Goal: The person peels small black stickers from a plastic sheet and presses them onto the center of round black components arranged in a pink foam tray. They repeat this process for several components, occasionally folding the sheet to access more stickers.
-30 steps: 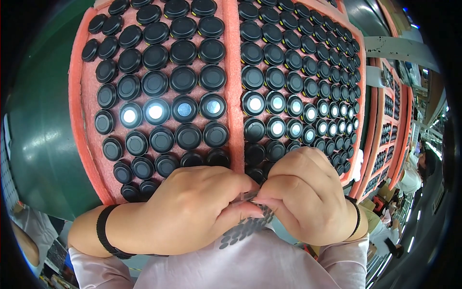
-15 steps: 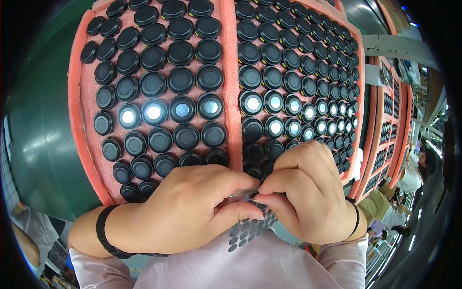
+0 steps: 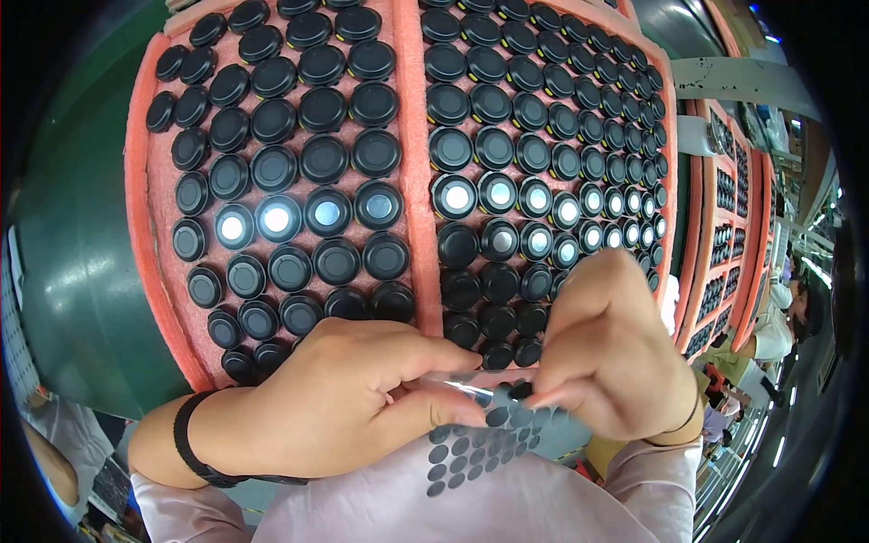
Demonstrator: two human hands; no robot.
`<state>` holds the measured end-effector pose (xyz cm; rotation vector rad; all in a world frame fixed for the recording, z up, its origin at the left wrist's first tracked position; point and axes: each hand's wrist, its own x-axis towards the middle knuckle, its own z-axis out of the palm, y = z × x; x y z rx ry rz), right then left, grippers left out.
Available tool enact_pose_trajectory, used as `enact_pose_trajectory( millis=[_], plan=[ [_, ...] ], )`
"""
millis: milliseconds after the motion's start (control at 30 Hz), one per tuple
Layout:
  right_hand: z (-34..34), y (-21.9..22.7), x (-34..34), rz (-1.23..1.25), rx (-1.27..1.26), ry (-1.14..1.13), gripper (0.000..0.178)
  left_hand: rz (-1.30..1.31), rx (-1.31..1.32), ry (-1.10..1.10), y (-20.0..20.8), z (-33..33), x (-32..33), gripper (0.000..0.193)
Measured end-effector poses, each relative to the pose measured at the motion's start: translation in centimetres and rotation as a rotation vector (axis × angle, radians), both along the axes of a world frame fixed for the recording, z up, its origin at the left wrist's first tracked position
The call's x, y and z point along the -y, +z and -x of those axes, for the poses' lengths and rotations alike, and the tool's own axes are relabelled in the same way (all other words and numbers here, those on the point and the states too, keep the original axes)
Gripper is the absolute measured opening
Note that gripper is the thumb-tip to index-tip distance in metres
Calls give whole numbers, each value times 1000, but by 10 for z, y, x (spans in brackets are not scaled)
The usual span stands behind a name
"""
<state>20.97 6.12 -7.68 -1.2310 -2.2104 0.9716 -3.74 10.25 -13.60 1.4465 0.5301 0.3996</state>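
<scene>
A clear, flexible sheet [image 3: 471,384] with rows of small black round stickers hangs in front of my chest. My left hand [image 3: 348,394] grips its upper edge between thumb and fingers. At the sheet's right side, my right hand [image 3: 625,357] is closed in a pinch, with one black round sticker [image 3: 520,391] at its fingertips; whether that sticker is fully off the sheet is unclear. Just beyond both hands lies a pink foam tray [image 3: 418,181] filled with rows of round black caps [image 3: 323,159]. Some caps in the middle rows reflect bright light.
A green surface [image 3: 81,271] runs along the tray's left side. More pink trays [image 3: 724,217] with black parts stand at the right, near a pale metal bar [image 3: 742,80]. Other people [image 3: 777,308] are farther off at the right.
My right hand has moved right and slightly down, away from my left hand, exposing more of the sheet and a black sticker at the fingertips. The tray appears shifted slightly left in view.
</scene>
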Motion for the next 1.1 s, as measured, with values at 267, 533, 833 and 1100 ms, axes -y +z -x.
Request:
enact_pose_trajectory(
  millis=[267, 533, 833, 1100],
  plan=[
    [-25, -23, -30, 126, 73, -185, 11, -444, -143, -216, 27, -21, -10, 25],
    [-22, -49, -34, 126, 165, -185, 13, -1076, -235, -98, -7, -37, -4, 15],
    [-21, -51, -35, 84, 164, -186, 14, -1087, -261, -143, -7, -35, -4, 14],
    [-19, -51, -34, 76, 189, -191, 14, -1070, -256, -111, -9, -35, -2, 14]
  ],
)
